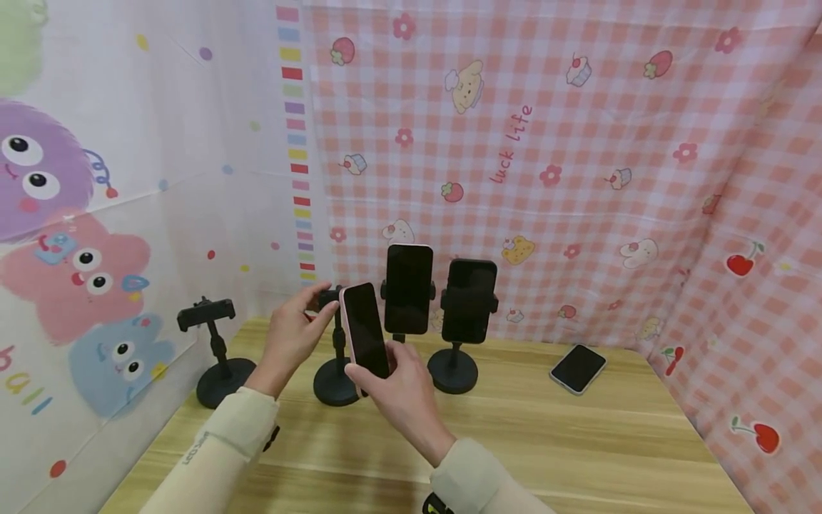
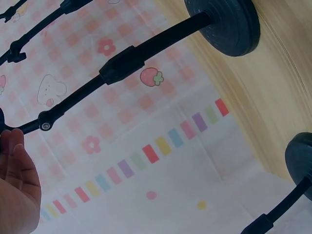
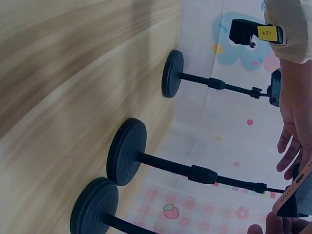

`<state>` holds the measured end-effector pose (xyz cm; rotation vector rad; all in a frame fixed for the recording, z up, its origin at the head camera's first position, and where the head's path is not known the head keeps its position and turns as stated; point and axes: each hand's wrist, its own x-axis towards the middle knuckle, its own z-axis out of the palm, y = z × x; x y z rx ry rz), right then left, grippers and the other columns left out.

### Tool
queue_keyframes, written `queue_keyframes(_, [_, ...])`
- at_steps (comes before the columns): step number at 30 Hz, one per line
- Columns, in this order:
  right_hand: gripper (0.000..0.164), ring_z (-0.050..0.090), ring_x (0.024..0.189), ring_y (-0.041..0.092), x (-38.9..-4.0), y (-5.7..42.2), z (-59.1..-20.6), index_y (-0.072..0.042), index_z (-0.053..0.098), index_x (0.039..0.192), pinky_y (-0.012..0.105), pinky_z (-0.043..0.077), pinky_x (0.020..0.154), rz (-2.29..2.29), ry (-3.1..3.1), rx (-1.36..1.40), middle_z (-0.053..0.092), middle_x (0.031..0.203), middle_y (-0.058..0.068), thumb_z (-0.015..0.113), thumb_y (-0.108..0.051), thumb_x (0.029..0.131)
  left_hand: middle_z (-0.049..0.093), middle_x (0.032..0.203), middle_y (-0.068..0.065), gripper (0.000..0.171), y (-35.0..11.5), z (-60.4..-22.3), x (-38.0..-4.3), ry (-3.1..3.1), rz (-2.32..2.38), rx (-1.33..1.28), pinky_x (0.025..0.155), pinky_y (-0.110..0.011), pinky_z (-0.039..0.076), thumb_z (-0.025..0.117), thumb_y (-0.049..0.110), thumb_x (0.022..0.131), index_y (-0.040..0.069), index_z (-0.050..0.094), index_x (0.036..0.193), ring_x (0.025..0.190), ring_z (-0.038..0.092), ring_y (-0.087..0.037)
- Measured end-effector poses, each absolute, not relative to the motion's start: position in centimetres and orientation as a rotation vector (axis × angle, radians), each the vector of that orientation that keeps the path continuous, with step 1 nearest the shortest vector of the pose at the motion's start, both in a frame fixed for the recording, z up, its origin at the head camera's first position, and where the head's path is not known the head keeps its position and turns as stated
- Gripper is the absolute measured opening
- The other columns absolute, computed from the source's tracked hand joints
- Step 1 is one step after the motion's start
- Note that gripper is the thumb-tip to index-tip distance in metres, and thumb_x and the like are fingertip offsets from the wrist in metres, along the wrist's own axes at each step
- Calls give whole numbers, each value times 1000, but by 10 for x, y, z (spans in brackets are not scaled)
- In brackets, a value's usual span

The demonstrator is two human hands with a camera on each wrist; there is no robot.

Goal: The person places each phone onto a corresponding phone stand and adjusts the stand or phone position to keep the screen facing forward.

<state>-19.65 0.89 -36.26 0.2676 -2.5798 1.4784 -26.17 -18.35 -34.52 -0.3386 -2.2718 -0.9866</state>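
My right hand [image 1: 406,389] grips a pink-edged smartphone [image 1: 366,328] by its lower part, dark screen facing me. Just left of it, my left hand [image 1: 292,335] pinches the clamp at the top of a black phone stand [image 1: 338,344]. The phone's upper part is close to that clamp; whether they touch cannot be told. In the left wrist view, the fingertips [image 2: 17,139] are at the top end of the stand's pole [image 2: 122,63], and the clamp is mostly cut off. The right wrist view catches the phone's edge [image 3: 297,187] at the right border.
Two stands behind hold phones upright: one phone [image 1: 409,289] in the middle, another [image 1: 469,300] beside it. A stand with a bare clamp [image 1: 207,313] is at left. Another phone [image 1: 578,369] lies on the wooden table [image 1: 578,442] at right. Printed cloths hang behind and at the sides.
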Motion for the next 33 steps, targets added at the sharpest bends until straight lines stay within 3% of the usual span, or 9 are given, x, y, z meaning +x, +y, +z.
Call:
queue_keyframes(4, [69, 51, 84, 15, -201, 4, -360, -17, 62, 116, 36, 49, 71, 1491, -2558, 262, 55, 97, 0, 65, -69, 71, 71, 90, -16, 39, -182, -346, -262, -2258, -984, -322, 68, -48, 58, 65, 27, 91, 4, 62, 122, 78, 64, -24])
queue_keyframes(8, [74, 51, 85, 15, -204, 0, -358, -17, 60, 121, 36, 50, 72, 1509, -2551, 254, 55, 99, -1, 65, -71, 70, 72, 91, -14, 37, -179, -345, -262, -2246, -980, -282, 70, -48, 58, 67, 28, 89, 6, 64, 119, 77, 65, -23])
queue_keyframes(20, [75, 52, 81, 15, -211, -10, -350, -19, 59, 121, 34, 49, 68, 1501, -2526, 251, 53, 101, -2, 63, -73, 69, 72, 83, -13, 34, -168, -343, -260, -2180, -918, -230, 59, -45, 56, 70, 27, 86, 6, 67, 112, 69, 67, -23])
queue_keyframes(27, [70, 52, 79, 14, -216, -16, -348, -21, 60, 118, 33, 49, 66, 1545, -2501, 250, 52, 101, -3, 61, -73, 71, 73, 92, -17, 34, -174, -345, -260, -2172, -963, -317, 65, -48, 58, 69, 19, 87, 6, 64, 118, 74, 68, -25])
queue_keyframes(33, [60, 50, 78, 16, -221, -22, -348, -20, 62, 111, 34, 46, 66, 1542, -2464, 249, 51, 101, -2, 63, -68, 74, 73, 102, -17, 26, -182, -348, -261, -2098, -983, -487, 64, -47, 59, 68, 9, 87, 6, 69, 113, 76, 69, -24])
